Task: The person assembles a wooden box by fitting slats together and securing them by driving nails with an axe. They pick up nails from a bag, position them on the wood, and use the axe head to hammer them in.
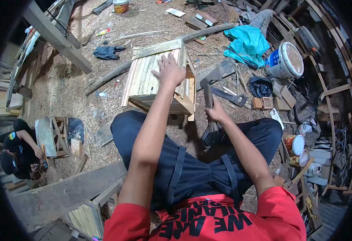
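My left hand lies with fingers spread on the slatted top of a pale wooden box. The box stands on the ground in front of my knees, with an open framed side facing right. A board runs across its far end. In my right hand, closed round the wooden handle, is a hatchet, held head up just right of the box. A handsaw rests on the ground beyond the hatchet, close to a flat dark board.
Wood shavings cover the ground. Round poles lie beside and behind the box. A teal plastic sheet and a white-blue bucket sit to the right. At left, another person works beside a second wooden box.
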A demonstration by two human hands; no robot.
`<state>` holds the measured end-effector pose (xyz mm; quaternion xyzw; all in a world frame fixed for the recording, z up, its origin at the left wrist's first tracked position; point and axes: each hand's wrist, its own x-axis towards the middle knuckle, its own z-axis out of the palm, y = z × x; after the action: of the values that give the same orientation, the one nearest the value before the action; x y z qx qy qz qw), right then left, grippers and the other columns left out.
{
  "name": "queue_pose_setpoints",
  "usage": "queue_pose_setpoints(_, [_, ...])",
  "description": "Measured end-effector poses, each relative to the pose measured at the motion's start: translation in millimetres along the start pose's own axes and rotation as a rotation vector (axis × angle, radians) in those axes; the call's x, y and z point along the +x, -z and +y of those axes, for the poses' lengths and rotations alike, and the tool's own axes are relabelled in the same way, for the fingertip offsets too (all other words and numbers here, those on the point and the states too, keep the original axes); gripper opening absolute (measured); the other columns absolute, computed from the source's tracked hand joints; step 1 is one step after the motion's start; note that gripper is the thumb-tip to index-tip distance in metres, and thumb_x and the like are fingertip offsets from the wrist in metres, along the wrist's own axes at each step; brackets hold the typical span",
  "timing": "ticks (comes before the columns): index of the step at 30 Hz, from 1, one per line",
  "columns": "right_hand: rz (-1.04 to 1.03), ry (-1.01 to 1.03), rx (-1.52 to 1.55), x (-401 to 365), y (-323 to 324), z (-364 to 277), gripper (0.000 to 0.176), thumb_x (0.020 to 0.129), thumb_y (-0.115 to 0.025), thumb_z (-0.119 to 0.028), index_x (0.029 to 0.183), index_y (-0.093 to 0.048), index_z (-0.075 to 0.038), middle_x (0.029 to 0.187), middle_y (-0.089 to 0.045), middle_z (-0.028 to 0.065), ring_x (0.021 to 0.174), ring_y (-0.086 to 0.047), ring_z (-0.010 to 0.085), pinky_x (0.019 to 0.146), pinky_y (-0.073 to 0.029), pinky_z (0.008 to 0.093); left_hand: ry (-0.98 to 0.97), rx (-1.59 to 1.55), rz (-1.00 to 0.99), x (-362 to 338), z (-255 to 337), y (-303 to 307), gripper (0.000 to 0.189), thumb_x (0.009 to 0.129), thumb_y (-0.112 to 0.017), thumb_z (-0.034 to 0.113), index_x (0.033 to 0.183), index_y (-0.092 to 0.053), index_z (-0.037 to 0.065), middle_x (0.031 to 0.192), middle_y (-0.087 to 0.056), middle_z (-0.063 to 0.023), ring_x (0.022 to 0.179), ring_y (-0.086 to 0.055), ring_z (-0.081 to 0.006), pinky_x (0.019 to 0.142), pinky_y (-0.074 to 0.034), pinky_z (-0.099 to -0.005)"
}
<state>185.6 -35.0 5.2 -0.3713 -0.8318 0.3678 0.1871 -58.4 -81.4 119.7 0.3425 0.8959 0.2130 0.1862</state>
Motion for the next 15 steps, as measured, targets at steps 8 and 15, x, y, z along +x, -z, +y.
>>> queue_pose_setpoints(8, [0.026, -0.183, -0.032, 4, -19, 89, 0.068, 0.08, -0.072, -0.023, 0.142, -0.047, -0.006, 0.117, -0.064, 0.0295, 0.109, -0.061, 0.0472, 0.098, -0.047, 0.05, 0.032, 0.21, -0.009, 28, 84, -86, 0.085, 0.089, -0.054, 0.032, 0.156, -0.014, -0.004, 0.163, -0.012, -0.0257, 0.152, -0.004, -0.0396, 0.111, -0.004, -0.075])
queue_pose_setpoints(15, [0.022, -0.125, 0.033, 12, -24, 101, 0.052, 0.088, -0.06, -0.011, 0.137, -0.047, -0.003, 0.115, -0.061, 0.0336, 0.105, -0.059, 0.0518, 0.096, -0.047, 0.0516, -0.029, 0.339, -0.081, 116, 52, -121, 0.078, 0.093, -0.05, 0.031, 0.155, -0.017, -0.003, 0.164, -0.013, -0.0227, 0.153, -0.008, -0.0357, 0.111, -0.004, -0.0755])
